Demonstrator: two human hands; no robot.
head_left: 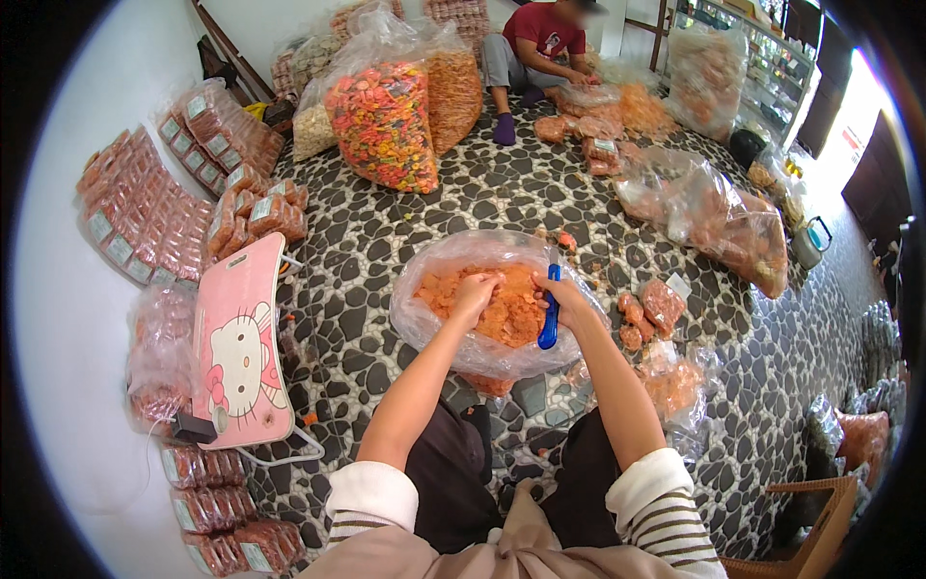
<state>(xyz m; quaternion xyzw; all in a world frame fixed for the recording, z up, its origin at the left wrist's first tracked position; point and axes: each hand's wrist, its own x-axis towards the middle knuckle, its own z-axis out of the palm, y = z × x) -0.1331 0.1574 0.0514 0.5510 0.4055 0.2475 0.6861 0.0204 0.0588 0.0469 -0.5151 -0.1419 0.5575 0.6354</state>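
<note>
Between my legs a large clear plastic bag (424, 333) stands with its mouth spread wide. Thin orange chips (506, 328) fill it. Over the chips, my left hand (476, 293) has its fingers curled together; what they hold, if anything, is hidden. At the bag's right side my right hand (569, 295) is closed around a long blue plastic tool (551, 314), which points down toward me. Its exact kind is unclear. The fingertips of both hands face each other, a short gap apart.
A pink folding table (236, 338) leans on its side at left, beside stacked packed bags (145, 207). Big sacks of colourful chips (386, 125) stand ahead. Another person (545, 48) sits at the back, handling bags. Filled bags (714, 212) and small packets (664, 307) lie at right.
</note>
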